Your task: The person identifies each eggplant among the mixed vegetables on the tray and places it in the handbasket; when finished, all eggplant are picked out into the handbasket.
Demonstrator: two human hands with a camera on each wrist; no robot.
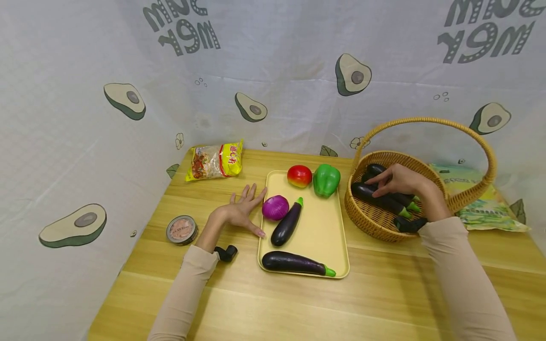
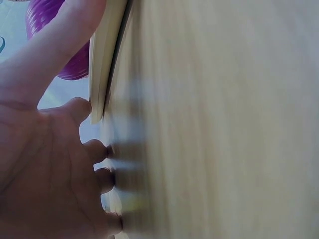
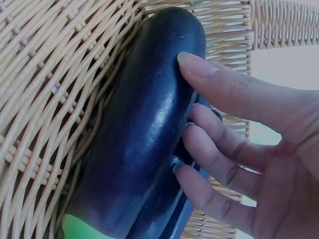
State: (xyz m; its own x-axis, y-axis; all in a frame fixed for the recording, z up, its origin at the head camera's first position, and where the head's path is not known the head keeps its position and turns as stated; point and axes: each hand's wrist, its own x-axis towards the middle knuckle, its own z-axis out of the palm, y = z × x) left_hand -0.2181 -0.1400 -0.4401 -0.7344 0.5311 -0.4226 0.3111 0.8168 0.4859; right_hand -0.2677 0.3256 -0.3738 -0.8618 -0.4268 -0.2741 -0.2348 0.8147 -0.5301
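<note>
My left hand (image 1: 239,213) lies with spread fingers at the left edge of the yellow tray (image 1: 317,227), thumb and index finger touching its rim. The tray holds a purple onion (image 1: 275,208), a slanted eggplant (image 1: 286,225) and another eggplant (image 1: 294,263) along the near edge. My right hand (image 1: 401,181) reaches into the wicker basket (image 1: 371,225), where several eggplants lie. In the right wrist view, the thumb touches the nearest eggplant (image 3: 144,114). The other fingers, loosely bent, reach the gap beside it; their tips are partly hidden.
A red fruit (image 1: 299,176) and a green bell pepper (image 1: 326,180) sit at the tray's far end. A yellow food packet (image 1: 215,161) and a round tin (image 1: 181,229) lie to the left. The basket's tall handle (image 1: 422,120) arches overhead; a green packet (image 1: 482,203) lies behind it.
</note>
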